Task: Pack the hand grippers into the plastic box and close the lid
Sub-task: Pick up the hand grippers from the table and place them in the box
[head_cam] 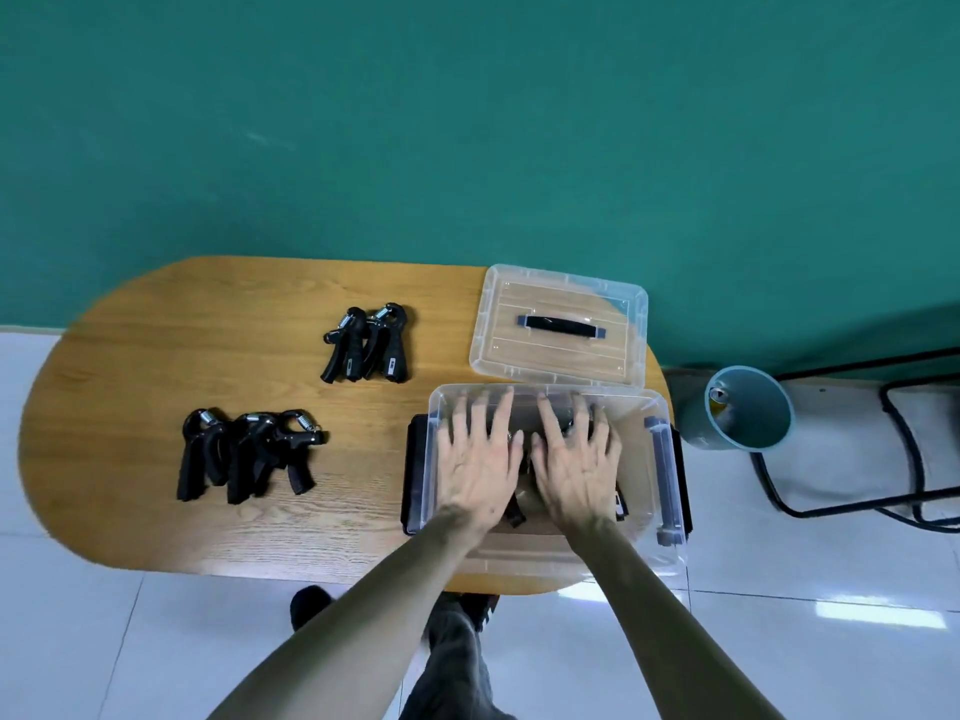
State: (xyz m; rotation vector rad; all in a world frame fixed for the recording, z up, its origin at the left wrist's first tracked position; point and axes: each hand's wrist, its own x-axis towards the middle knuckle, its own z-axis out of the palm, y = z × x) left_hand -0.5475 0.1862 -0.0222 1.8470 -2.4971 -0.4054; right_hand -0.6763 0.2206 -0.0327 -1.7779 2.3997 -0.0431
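Note:
A clear plastic box stands open at the table's right end. Both my hands are inside it, fingers spread, palms down. My left hand and my right hand lie flat over black hand grippers in the box, which are mostly hidden under them. Neither hand is closed around anything. The clear lid with a dark handle lies flat behind the box. Two black hand grippers rest at the table's middle. Three more hand grippers lie in a group to the left.
The oval wooden table stands against a green wall. A teal bin holding a can stands on the white tiled floor to the right, beside a black metal frame. My legs and shoes show below the table edge.

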